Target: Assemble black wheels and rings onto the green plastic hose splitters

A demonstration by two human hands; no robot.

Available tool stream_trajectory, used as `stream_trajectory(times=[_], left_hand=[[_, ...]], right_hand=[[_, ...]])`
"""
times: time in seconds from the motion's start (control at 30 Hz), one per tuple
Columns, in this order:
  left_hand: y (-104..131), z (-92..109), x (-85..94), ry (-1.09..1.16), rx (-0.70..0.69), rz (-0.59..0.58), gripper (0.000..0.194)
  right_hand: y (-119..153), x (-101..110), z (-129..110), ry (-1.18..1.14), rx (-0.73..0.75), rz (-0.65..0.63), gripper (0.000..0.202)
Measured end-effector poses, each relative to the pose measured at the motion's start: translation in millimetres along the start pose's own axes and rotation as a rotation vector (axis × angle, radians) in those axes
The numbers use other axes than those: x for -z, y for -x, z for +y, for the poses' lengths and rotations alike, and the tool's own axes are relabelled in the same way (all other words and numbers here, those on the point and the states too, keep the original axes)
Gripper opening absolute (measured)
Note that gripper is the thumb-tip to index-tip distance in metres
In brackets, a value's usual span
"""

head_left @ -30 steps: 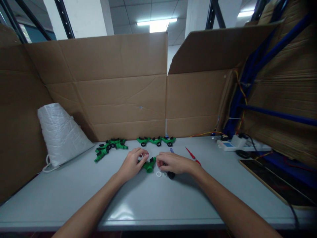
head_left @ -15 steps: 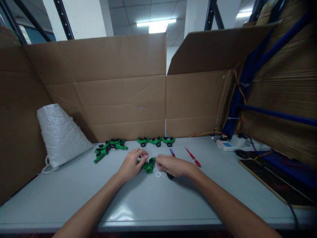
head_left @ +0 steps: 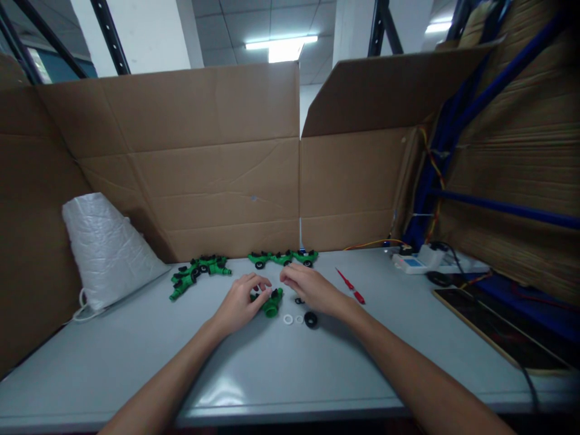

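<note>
My left hand [head_left: 240, 303] rests on the table with its thumb and curled fingers around the left end of a green plastic fitting [head_left: 272, 307] with black parts. Something small and whitish shows near those fingertips. My right hand [head_left: 312, 290] hovers just right of the fitting, fingers pinched together; what they hold, if anything, is hidden. On the table below it lie a larger white ring [head_left: 288, 319], a smaller white ring [head_left: 299, 319], a thick black ring [head_left: 310, 312] and some small black rings [head_left: 299, 300].
Several similar green fittings [head_left: 183, 283] lie at the back left, and more green fittings [head_left: 283, 258] line the back edge. A red screwdriver-like tool [head_left: 351, 286] lies to the right. A white bag [head_left: 111, 254], a power strip [head_left: 412, 263] and cardboard walls [head_left: 217, 175] surround the table.
My right hand has moved up and away from the rings, uncovering the black ones. It now covers the spot where a blue-and-red tool showed. My left hand has barely moved.
</note>
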State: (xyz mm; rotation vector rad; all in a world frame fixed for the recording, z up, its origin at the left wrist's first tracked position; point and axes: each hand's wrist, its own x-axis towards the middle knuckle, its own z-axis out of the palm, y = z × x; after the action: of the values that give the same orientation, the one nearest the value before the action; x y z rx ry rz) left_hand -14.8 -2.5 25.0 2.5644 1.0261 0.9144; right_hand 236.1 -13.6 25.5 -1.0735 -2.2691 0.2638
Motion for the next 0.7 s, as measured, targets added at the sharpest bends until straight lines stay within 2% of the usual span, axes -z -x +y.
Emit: stream_trajectory(times=[0.23, 0.43, 0.7], left_hand=[[1.3, -3.7, -10.4, 0.012, 0.048, 0.028, 0.027], [0.3, -4.7, -17.9, 0.058, 0.101, -0.008, 0.018], [-1.6, -6.0, -17.0, 0.133, 0.11, -0.062, 0.016]], right_hand=[[-5.1, -5.8, -5.9, -0.115, -0.011, 0.168, 0.011], [-7.3, -11.9, -7.6, -0.195, -0.041, 0.169, 0.009], [-6.3, -14.2, -9.2, -0.265, -0.043, 0.17, 0.005]])
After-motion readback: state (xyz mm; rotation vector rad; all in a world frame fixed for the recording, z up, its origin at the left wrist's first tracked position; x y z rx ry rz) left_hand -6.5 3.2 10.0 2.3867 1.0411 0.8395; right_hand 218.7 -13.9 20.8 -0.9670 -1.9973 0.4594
